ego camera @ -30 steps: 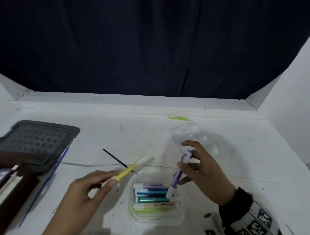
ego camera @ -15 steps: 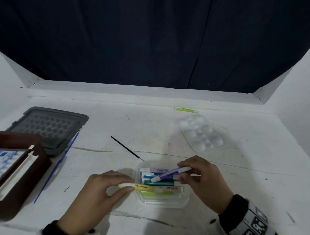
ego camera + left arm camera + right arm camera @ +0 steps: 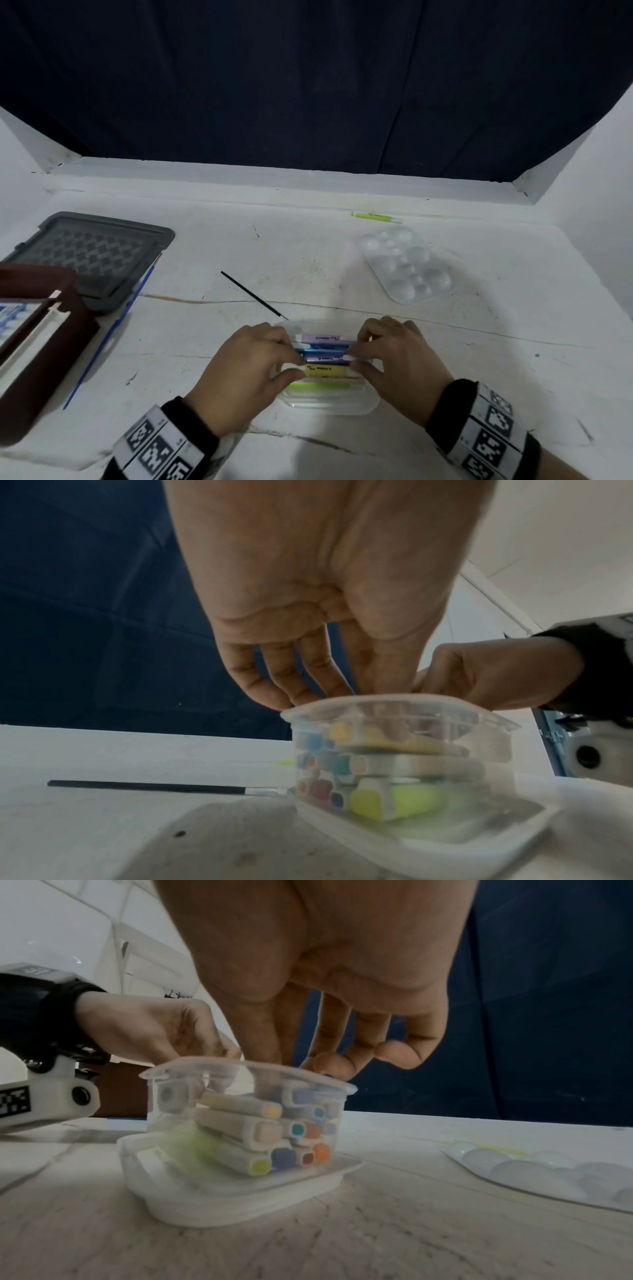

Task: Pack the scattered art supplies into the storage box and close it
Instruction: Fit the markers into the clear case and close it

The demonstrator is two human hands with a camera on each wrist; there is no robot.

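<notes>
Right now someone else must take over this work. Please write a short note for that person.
Left hand and right hand: both reach into the clear box, fingers on the top markers; the exact grip is hidden.
Done: many markers stacked inside.
Left: green marker, black brush, palette, blue brush lie on the table. The box is not closed.
</notes>
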